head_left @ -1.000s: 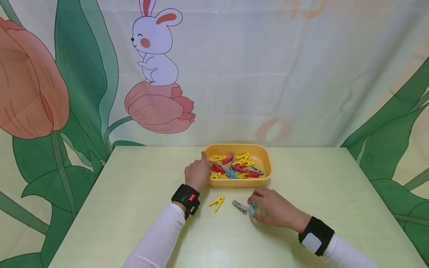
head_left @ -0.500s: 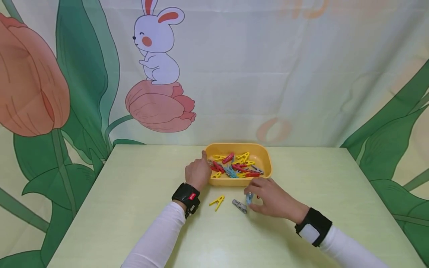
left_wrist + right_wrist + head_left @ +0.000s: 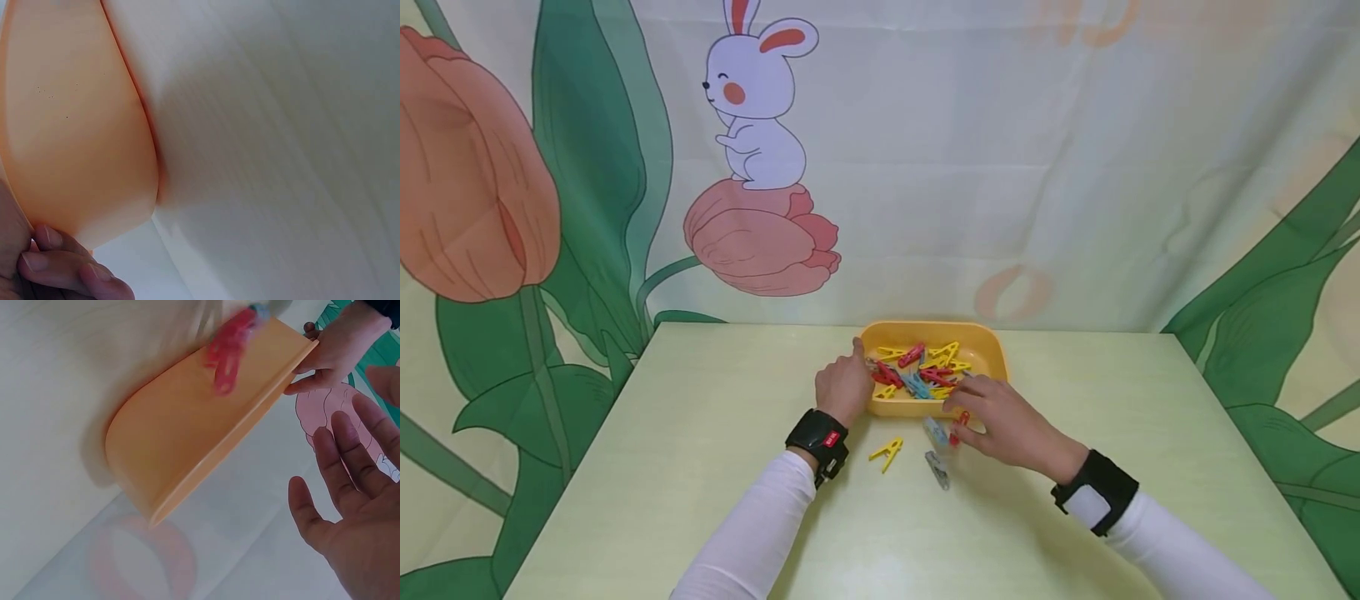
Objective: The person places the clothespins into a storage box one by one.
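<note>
My left hand holds the left end of the yellow plastic tray, its fingertips at the rim in the left wrist view. Beside the tray's front wall, my right hand has its fingers spread apart, plainly seen in the right wrist view. A red clothespin is under its fingers, blurred in the right wrist view and overlapping the tray wall there. Just left of that is a light blue clothespin. Nearer me lie a grey clothespin and a yellow clothespin.
Several red, yellow, blue and grey clothespins are heaped inside the tray. The pale table ends at a printed cloth backdrop close behind the tray.
My right hand has moved up and left towards the tray, and its fingers have let go of the blue clothespin. The grey clothespin has turned and shifted slightly. The left hand stays put.
</note>
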The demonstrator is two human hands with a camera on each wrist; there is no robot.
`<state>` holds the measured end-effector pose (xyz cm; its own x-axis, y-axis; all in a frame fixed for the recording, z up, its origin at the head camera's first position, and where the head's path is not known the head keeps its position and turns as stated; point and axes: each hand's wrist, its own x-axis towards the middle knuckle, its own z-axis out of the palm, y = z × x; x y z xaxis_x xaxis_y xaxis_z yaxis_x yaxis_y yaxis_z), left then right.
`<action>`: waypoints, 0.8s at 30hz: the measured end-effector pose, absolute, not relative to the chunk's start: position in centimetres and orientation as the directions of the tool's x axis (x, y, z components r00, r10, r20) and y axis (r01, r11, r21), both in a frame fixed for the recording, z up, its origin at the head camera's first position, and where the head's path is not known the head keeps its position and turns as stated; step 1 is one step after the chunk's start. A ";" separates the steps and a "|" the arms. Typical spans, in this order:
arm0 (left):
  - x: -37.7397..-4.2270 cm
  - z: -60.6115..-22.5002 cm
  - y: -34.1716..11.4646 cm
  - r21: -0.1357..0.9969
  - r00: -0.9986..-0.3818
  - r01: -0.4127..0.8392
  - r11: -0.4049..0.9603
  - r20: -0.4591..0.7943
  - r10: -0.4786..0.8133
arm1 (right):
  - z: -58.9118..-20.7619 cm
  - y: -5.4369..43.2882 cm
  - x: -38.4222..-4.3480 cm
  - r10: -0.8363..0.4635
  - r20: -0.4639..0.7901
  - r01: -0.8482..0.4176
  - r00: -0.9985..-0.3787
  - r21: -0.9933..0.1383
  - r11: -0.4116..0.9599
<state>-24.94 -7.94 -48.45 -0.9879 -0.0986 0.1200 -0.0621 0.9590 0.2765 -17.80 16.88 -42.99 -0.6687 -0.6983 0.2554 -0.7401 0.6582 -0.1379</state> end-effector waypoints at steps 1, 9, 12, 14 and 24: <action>-24.9 -48.4 -7.9 0.277 -0.988 -0.063 0.959 0.115 -0.099 | -43.0 16.9 -17.9 -0.699 0.250 -0.739 -0.670 -0.138 0.659; -25.0 -48.4 -8.0 0.269 -0.987 -0.054 0.962 0.134 -0.093 | -42.9 16.7 -18.2 -0.683 0.207 -0.712 -0.701 -0.156 0.684; -25.0 -48.4 -8.1 0.270 -0.986 -0.052 0.961 0.140 -0.093 | -43.4 16.5 -18.2 -0.680 0.156 -0.697 -0.717 -0.185 0.693; -25.0 -48.4 -8.1 0.271 -0.986 -0.051 0.961 0.141 -0.092 | -44.0 16.3 -18.2 -0.674 0.100 -0.678 -0.732 -0.206 0.706; -24.8 -48.3 -8.0 0.268 -0.986 -0.055 0.962 0.136 -0.095 | -48.1 15.8 -18.3 -0.673 -0.084 -0.635 -0.735 -0.261 0.727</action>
<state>-24.78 -8.02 -48.31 -0.9862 -0.0946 0.1358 -0.0554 0.9618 0.2679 -18.33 15.79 -48.12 -0.7352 -0.6726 -0.0843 -0.6352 0.7270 -0.2608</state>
